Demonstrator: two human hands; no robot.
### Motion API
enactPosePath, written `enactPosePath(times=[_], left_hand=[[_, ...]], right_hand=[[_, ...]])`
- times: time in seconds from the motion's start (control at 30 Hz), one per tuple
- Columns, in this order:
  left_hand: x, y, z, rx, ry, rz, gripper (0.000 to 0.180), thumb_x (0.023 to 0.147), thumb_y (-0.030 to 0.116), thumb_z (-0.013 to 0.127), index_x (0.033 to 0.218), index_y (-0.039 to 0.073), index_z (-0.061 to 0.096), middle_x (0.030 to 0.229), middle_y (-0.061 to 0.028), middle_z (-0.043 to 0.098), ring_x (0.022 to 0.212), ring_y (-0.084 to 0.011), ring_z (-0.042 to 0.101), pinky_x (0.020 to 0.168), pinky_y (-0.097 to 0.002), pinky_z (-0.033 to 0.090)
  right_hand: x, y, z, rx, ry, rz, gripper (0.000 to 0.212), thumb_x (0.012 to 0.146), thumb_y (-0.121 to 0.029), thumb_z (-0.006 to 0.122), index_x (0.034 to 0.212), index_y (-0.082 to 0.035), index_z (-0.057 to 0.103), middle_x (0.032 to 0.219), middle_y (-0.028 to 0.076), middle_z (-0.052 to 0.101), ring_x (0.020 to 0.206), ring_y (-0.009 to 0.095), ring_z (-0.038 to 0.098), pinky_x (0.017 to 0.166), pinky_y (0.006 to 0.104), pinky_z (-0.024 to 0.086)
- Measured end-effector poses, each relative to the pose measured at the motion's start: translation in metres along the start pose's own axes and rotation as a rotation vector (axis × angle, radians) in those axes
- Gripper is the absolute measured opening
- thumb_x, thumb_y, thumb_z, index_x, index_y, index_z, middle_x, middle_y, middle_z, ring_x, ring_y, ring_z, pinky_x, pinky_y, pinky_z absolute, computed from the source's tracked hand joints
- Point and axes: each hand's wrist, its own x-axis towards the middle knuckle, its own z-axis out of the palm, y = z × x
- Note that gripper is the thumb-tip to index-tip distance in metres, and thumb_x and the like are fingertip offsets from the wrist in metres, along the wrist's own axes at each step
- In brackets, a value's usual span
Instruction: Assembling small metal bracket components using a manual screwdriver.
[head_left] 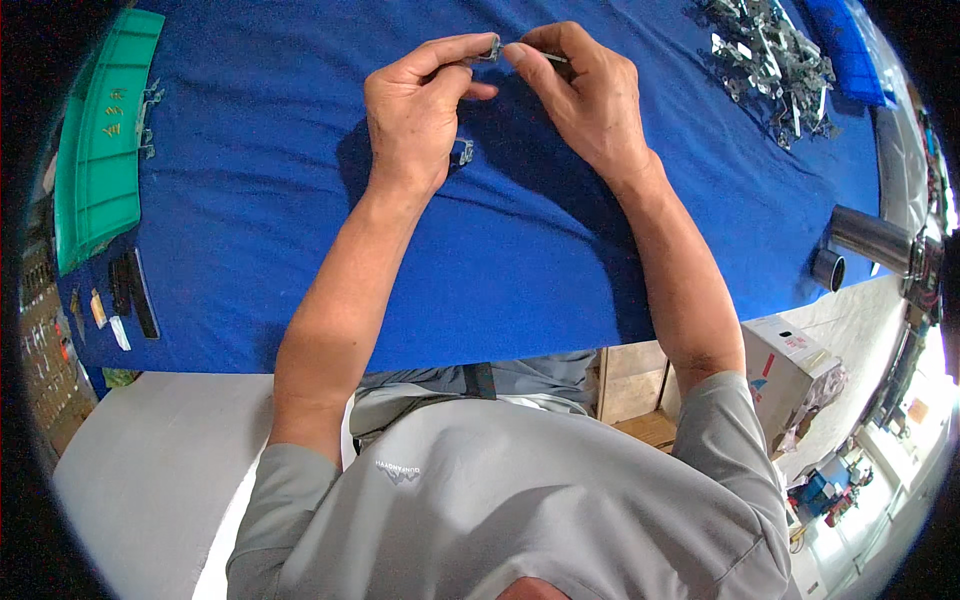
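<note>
Near the far middle of the blue cloth, my left hand is closed, its thumb and index finger pinching a small metal piece. Close to its right, my right hand is also closed, with a thin, pale, narrow piece showing between thumb and fingers; its exact kind is hard to make out. The thumb tip of my right hand comes right up to the small metal piece. Another small bent metal part lies on the cloth beside my left wrist.
At the far right is a heap of small metal parts against a blue bin. A green bin stands at the left, metal parts beside it, dark bars nearer. Metal cylinders sit at the right edge.
</note>
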Motion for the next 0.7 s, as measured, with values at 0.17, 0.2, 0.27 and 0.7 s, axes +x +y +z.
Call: enactPosePath(times=[0.17,0.2,0.27,0.7], left_hand=[[0.000,0.002,0.001,-0.004,-0.002,0.001,0.025,0.090,-0.008,0.054,0.106,-0.002,0.073,0.102,-0.0129,0.073,0.083,-0.0159,0.070,0.071,-0.0267,0.060],[0.001,0.002,0.001,-0.002,0.004,-0.010,0.025,0.090,-0.008,0.054,0.106,-0.002,0.073,0.102,-0.0129,0.073,0.083,-0.0159,0.070,0.071,-0.0269,0.061],[0.000,0.000,0.000,-0.015,0.002,-0.013,0.025,0.090,-0.008,0.054,0.106,-0.002,0.073,0.102,-0.0129,0.073,0.083,-0.0161,0.070,0.071,-0.0270,0.061],[0.000,0.001,-0.001,-0.010,0.001,0.004,0.025,0.090,-0.009,0.055,0.106,-0.004,0.073,0.103,-0.0129,0.072,0.083,-0.0160,0.069,0.072,-0.0275,0.061]], right_hand=[[0.000,0.009,-0.004,-0.201,-0.112,-0.024,0.022,0.094,-0.024,0.069,0.093,-0.002,0.068,0.070,0.008,0.068,0.060,0.011,0.062,0.054,0.0283,0.048],[0.001,0.006,-0.002,-0.200,-0.112,-0.024,0.022,0.094,-0.024,0.069,0.093,-0.002,0.068,0.070,0.008,0.068,0.060,0.011,0.062,0.054,0.0283,0.048],[0.000,-0.001,0.004,-0.025,0.030,-0.036,0.026,0.095,-0.027,0.068,0.090,-0.002,0.068,0.065,0.007,0.065,0.057,0.011,0.059,0.052,0.0290,0.046],[0.000,0.001,0.002,0.007,0.025,-0.021,0.024,0.094,-0.026,0.070,0.091,-0.002,0.068,0.065,0.009,0.064,0.056,0.011,0.057,0.051,0.0292,0.044]])
